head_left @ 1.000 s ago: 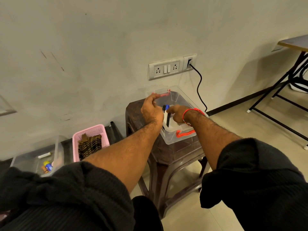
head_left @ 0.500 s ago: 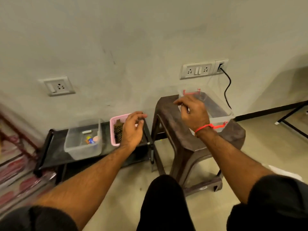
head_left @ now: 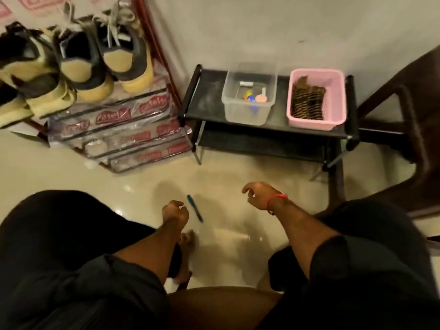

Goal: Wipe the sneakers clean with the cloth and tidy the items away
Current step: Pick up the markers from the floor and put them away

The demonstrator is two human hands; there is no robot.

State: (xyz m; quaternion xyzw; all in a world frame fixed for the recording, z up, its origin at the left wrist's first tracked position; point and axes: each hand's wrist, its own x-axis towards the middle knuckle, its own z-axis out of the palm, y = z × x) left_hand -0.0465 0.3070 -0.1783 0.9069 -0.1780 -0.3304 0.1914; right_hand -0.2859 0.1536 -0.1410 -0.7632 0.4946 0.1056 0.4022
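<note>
From the head camera, looking down at a pale glossy floor [head_left: 71, 167], the person's two forearms reached forward out of dark pushed-up sleeves. The left hand [head_left: 175, 214] hung low over the floor with its fingers curled loosely inward and nothing in them. Just to the right of it, apart from the knuckles, a pen [head_left: 195, 208] with a green cap lay slanted on the floor. The right hand [head_left: 258, 192], with a red thread bracelet [head_left: 277, 198] on the wrist, hovered higher and well to the right of the pen, its fingers loosely bent and spread a little, holding nothing. The sneakers [head_left: 102, 55], dark with tan heels and cream soles, stood in a row on a red-framed rack [head_left: 164, 60] at the upper left, heels toward the camera, above a stack of flat plastic-wrapped packages [head_left: 123, 129]. To the right of them, against the wall, stood a low black shelf [head_left: 207, 101]. On its top sat a clear plastic box [head_left: 247, 113] with small colourful items inside and, near it to the right, a pink basket [head_left: 316, 120] holding a dark striped cloth [head_left: 308, 101]. A brown plastic stool [head_left: 409, 110] stood at the right edge. A bare foot [head_left: 187, 241] showed under the left forearm.
</note>
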